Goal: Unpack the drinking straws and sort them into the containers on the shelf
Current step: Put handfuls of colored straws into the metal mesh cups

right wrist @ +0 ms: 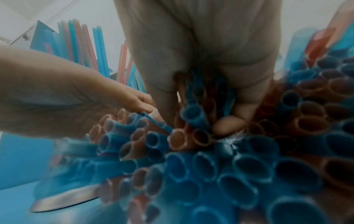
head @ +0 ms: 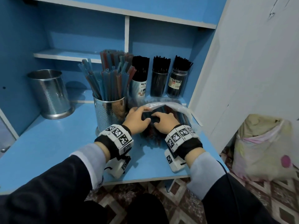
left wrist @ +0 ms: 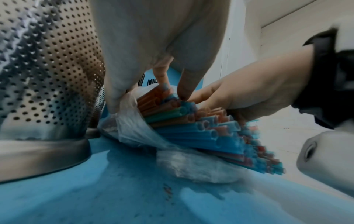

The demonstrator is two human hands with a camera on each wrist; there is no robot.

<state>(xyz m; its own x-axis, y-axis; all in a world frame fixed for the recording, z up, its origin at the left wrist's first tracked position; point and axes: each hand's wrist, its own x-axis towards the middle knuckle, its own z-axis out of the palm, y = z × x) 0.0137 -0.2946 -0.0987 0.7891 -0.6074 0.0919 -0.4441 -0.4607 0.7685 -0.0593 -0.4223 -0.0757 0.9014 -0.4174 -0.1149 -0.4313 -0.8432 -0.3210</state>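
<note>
A bundle of blue and red straws point(head: 152, 135) lies in a clear plastic bag point(head: 176, 105) on the blue desk point(head: 56, 151); its open ends show close up point(right wrist: 210, 163). My left hand point(head: 140, 114) rests its fingertips point(left wrist: 182, 91) on top of the straws point(left wrist: 201, 133), beside the bag's mouth point(left wrist: 132, 130). My right hand point(head: 159, 118) digs into the bundle, thumb point(right wrist: 228, 122) and fingers curled round a few straws. A perforated steel holder point(head: 110, 112) at the left of the hands holds blue and red straws.
An empty perforated steel holder point(head: 50, 92) stands at the left. Three containers of black straws point(head: 159, 78) line the back. A shelf divider point(head: 127, 33) rises behind, a white wall panel point(head: 242, 70) closes the right, and a sack point(head: 262, 147) sits on the floor.
</note>
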